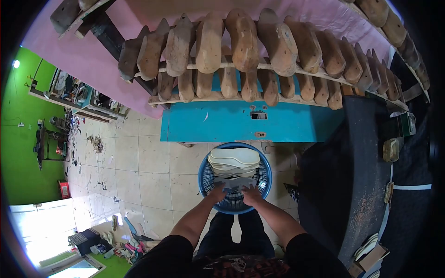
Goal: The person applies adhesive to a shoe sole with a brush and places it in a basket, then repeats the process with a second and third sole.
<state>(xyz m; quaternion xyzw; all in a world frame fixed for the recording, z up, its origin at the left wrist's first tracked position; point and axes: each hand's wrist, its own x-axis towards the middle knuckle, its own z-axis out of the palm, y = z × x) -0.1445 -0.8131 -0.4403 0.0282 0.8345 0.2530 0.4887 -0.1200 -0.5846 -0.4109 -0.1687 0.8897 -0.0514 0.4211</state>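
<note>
A round blue plastic basket (pixel 202 180) stands on the tiled floor in front of my legs. Stacked cream, sole-shaped pieces (pixel 234 156) fill its far half. Nearer to me lies a grey piece (pixel 234 182), with my left hand (pixel 217 192) at its left end and my right hand (pixel 251 195) at its right end. The fingers of both hands curl onto this grey piece inside the basket.
Wooden shoe lasts (pixel 244 41) line shelves above a turquoise board (pixel 208 121). A dark-covered bench (pixel 352 185) runs along the right. Scraps and a heap of cloth (pixel 132 248) lie on the floor (pixel 153 185) to the left.
</note>
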